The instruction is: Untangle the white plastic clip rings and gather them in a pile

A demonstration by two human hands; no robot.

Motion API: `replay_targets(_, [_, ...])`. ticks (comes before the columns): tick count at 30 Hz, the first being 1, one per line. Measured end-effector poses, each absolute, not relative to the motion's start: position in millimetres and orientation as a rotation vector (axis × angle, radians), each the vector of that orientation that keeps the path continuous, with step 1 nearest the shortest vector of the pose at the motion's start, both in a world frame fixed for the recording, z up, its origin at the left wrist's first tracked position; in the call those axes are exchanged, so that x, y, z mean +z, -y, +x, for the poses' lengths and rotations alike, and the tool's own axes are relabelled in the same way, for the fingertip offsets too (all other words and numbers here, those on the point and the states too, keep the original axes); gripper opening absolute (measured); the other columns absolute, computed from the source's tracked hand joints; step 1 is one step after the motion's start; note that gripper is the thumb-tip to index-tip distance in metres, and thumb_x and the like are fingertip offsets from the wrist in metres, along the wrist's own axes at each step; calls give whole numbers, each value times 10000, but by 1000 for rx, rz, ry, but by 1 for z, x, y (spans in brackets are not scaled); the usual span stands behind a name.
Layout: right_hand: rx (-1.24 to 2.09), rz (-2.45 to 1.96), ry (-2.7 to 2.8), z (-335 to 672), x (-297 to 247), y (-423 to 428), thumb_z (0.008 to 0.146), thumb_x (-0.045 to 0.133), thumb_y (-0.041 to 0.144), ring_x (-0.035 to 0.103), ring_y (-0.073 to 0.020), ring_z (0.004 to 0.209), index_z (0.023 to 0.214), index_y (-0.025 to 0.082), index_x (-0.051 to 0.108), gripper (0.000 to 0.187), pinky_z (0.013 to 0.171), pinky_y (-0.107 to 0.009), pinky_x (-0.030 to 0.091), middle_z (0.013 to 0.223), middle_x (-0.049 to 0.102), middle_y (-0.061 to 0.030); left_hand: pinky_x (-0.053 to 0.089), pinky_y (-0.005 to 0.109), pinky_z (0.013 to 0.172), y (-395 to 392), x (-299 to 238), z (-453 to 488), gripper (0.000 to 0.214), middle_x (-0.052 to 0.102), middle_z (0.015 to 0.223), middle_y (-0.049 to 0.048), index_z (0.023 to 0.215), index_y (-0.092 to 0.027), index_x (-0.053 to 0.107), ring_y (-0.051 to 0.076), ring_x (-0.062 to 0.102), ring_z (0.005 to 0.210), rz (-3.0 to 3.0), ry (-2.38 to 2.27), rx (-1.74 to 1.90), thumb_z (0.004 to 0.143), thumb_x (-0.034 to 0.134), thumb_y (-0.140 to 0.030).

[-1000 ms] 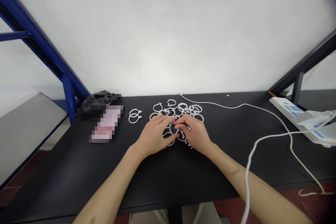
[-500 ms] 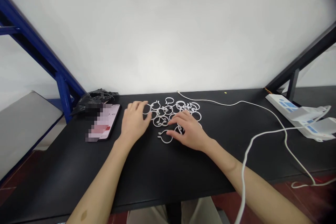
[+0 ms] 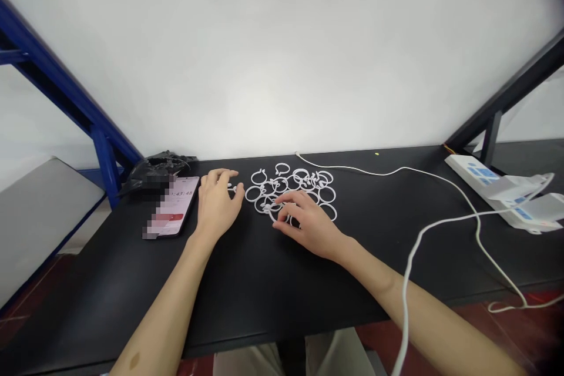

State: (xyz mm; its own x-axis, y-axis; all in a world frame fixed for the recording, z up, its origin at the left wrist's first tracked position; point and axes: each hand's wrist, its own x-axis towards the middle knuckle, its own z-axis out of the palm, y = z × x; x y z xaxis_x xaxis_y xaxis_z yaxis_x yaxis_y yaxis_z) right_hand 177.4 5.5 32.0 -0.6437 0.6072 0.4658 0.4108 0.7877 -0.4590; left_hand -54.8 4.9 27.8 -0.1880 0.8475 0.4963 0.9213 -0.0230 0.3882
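Many white open curtain rings (image 3: 253, 194) with small knobbed ends lie in a loose, overlapping cluster on the black table (image 3: 247, 294). At the cluster's left side is my left hand (image 3: 219, 202), its thumb and fingers apart. A separate white curtain ring (image 3: 232, 188) shows partly between that thumb and forefinger; the rest is hidden under the hand. My right hand (image 3: 311, 222) is at the front of the cluster, thumb and fingers closed on the near edge of one ring (image 3: 272, 215). Its fingers cover part of the rings behind.
A phone (image 3: 178, 208) with a lit screen lies left of my left hand, by a crumpled black plastic bag (image 3: 154, 170). A white cable (image 3: 409, 270) crosses over my right forearm. White boxes with blue print (image 3: 484, 176) lie at right. A white wall (image 3: 282, 59) stands behind.
My left hand has moved left, away from the cluster, along with a ring. My right hand has closed its fingers, and the front ring has shifted up toward the others.
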Motion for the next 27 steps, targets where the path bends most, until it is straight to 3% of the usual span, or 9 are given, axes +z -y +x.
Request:
replay_targets(4, [428,-837,2156,176,32,-7,934,582,270,565,-229,1187,860,212,555,97,971,-415,489,1257,590,-110,466,375,919,2,38,-42,230,681,1042,44,1045,-215,657,214,587,982,-2267,1928,-1311,938,506,-352])
replay_targets(11, [343,-878,2055,177,26,-11,904,630,305,607,-215,1095,854,221,548,128,909,-373,507,1143,606,-91,466,313,845,16,46,-16,199,705,904,5,876,-234,702,174,600,906,-2782,1850,-1487,928,547,-347])
replay_targets(19, [420,-906,2082,174,24,-9,880,663,334,646,-199,990,900,226,559,151,844,-330,524,1049,637,-65,464,266,721,15,48,-10,169,687,865,-10,865,-215,672,141,595,776,-2829,2100,-1500,885,589,-360])
replay_targets(23, [576,-982,2050,174,27,-6,862,673,360,679,-189,865,932,235,520,209,766,-325,539,977,682,-35,445,249,654,15,48,-11,196,690,845,-13,874,-214,638,131,593,729,-2714,2164,-1494,919,530,-371])
replay_targets(27, [683,-971,2019,175,30,-4,913,588,328,686,-165,817,1100,241,495,227,741,-313,548,970,703,-24,443,246,627,13,43,-13,196,695,795,-17,956,-221,642,127,588,669,-2582,2119,-1426,949,476,-325])
